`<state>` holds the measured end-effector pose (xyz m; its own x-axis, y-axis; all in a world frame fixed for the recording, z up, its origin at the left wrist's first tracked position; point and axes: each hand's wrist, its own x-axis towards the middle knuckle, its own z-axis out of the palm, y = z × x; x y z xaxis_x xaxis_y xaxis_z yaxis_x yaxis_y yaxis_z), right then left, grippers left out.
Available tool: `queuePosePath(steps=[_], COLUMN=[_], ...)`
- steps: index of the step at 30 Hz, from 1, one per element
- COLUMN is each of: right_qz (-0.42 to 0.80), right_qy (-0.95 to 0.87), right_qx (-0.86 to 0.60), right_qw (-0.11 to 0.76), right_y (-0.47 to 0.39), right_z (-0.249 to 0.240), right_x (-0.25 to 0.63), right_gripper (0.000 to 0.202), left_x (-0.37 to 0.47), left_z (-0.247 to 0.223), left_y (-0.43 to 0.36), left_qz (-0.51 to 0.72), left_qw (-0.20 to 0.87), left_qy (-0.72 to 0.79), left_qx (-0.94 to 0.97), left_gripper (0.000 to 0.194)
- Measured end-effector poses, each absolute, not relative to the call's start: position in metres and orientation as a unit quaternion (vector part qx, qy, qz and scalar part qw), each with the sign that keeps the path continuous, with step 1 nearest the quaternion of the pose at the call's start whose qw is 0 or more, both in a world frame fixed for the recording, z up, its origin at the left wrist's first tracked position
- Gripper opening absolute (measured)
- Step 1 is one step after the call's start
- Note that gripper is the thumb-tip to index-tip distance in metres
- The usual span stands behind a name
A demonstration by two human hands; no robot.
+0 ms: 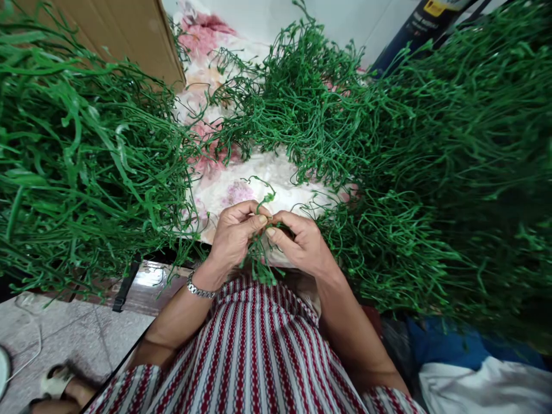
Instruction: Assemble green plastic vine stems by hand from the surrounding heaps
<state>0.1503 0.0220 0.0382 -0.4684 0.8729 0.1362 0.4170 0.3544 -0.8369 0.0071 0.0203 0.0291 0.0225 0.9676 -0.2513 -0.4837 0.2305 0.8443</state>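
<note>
My left hand (235, 236), with a metal watch band at the wrist, pinches a thin green stem (268, 197) between thumb and forefinger. Close beside it, fingertips nearly meeting, my right hand (302, 241) pinches the same small bunch. The stem's curled top rises above the fingers, and more green sprigs (262, 270) hang below them over my lap. They look like artificial plant stems. Exactly where the pieces join is hidden by my fingertips. Under and beyond both hands lies a white cloth with pink flowers (219, 178).
Tangled green stems form a large heap at left (86, 149), another at right (388, 230) and a clump at the back (302, 86). A cardboard box (129, 34) stands back left, a dark cylinder (414, 34) back right. A sandalled foot (58, 379) shows on the tiled floor.
</note>
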Motion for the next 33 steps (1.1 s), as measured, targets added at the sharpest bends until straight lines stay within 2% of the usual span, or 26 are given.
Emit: queuePosePath(steps=[4, 10, 13, 16, 20, 27, 30, 33], right_qz=[0.299, 0.175, 0.154, 0.164, 0.269, 0.571, 0.636, 0.653], right_qy=[-0.817, -0.856, -0.858, -0.854, -0.834, -0.654, -0.586, -0.576], right_qx=[-0.401, -0.432, -0.433, -0.431, -0.388, -0.33, -0.342, -0.36], right_qw=[0.286, 0.221, 0.23, 0.243, 0.285, 0.371, 0.369, 0.334], right_y=[0.022, 0.017, 0.014, 0.012, 0.015, 0.02, 0.019, 0.019], right_z=[0.042, 0.039, 0.036, 0.038, 0.041, 0.032, 0.031, 0.032], right_x=[0.153, 0.156, 0.157, 0.156, 0.156, 0.155, 0.154, 0.154], right_gripper=[0.011, 0.013, 0.014, 0.015, 0.016, 0.019, 0.022, 0.028], left_x=[0.003, -0.004, -0.007, -0.011, -0.017, -0.014, -0.014, -0.015], left_z=[0.025, 0.022, 0.027, 0.031, 0.032, 0.03, 0.03, 0.03], left_y=[0.019, 0.012, 0.012, 0.013, 0.015, 0.015, 0.016, 0.016], left_qz=[0.533, 0.456, 0.423, 0.389, 0.362, 0.402, 0.417, 0.423], left_qw=[0.655, 0.623, 0.572, 0.523, 0.567, 0.707, 0.696, 0.608], left_qy=[0.428, 0.44, 0.462, 0.468, 0.428, 0.36, 0.364, 0.395], left_qx=[0.324, 0.459, 0.529, 0.597, 0.603, 0.457, 0.457, 0.543], left_gripper=[0.02, 0.014, 0.011, 0.016, 0.022, 0.035, 0.038, 0.032])
